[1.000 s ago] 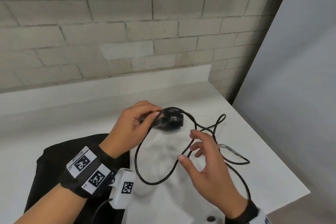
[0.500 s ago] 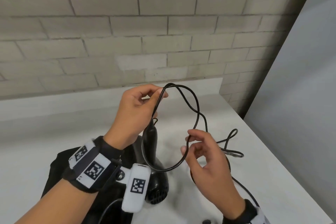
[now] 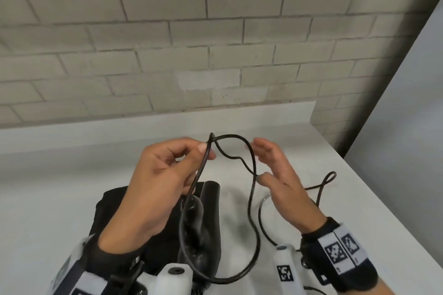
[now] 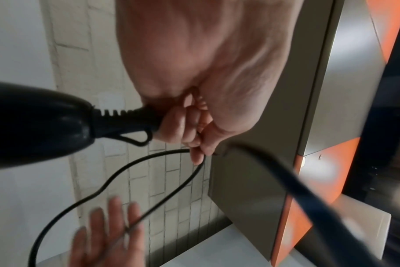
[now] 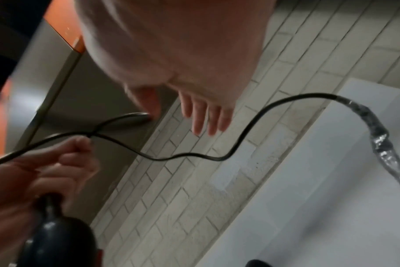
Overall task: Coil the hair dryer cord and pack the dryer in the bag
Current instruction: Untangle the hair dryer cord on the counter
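left hand [image 3: 158, 184] pinched cord [image 3: 251, 199] loops, dryer [image 3: 191, 220] dangling over bag [image 3: 112, 211] | right hand [image 3: 280, 179] wide, fingers straight against cord | coiling barely started, tail on worktop [image 3: 359, 199], packing undone

Above the white worktop [image 3: 335, 199], the left hand [image 3: 158, 182] pinches the black cord [image 3: 251, 165] between thumb and fingers, a loop arching toward the right hand [image 3: 278, 179], whose fingers are straight, thumb beside the cord. The black dryer [image 3: 203, 227] hangs below, over the black bag [image 3: 107, 208]. Behind is a brick wall [image 3: 191, 43].
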